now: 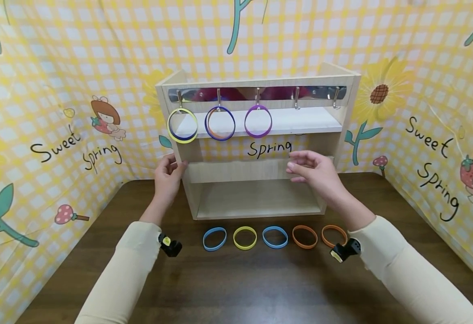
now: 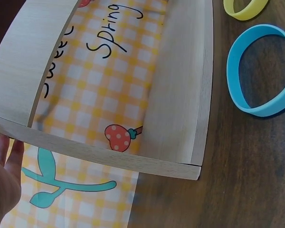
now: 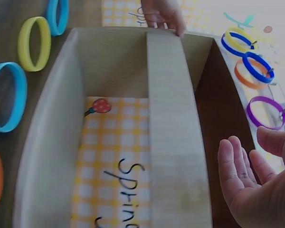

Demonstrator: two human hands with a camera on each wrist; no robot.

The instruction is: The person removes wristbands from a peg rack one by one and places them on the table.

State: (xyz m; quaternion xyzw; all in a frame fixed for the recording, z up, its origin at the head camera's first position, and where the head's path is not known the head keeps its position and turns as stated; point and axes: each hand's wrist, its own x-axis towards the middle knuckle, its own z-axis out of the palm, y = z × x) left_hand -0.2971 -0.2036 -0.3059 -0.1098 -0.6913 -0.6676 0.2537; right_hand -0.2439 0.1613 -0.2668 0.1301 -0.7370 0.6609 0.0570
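Note:
My left hand [image 1: 168, 174] is at the left side panel of a pale wooden shelf [image 1: 256, 172]; its fingertips touch the outer face, with the thumb at the front edge. Empty and with fingers loosely extended, my right hand [image 1: 315, 171] hovers in front of the shelf's right part. Silicone wristbands hang from a metal hook rail [image 1: 236, 94]: a yellow wristband [image 1: 170, 134] with a dark blue one on the left hook, a blue wristband [image 1: 233, 130] with an orange one, and a purple wristband [image 1: 258, 135]. The two right hooks hold nothing.
Along the shelf's front lie a light blue wristband [image 1: 215, 249], a yellow wristband [image 1: 245, 247], another light blue wristband [image 1: 275, 246] and two orange ones, including an orange wristband [image 1: 305, 246]. They rest on a dark wooden table [image 1: 236, 283]. Checked cloth [image 1: 78, 58] surrounds the back and sides.

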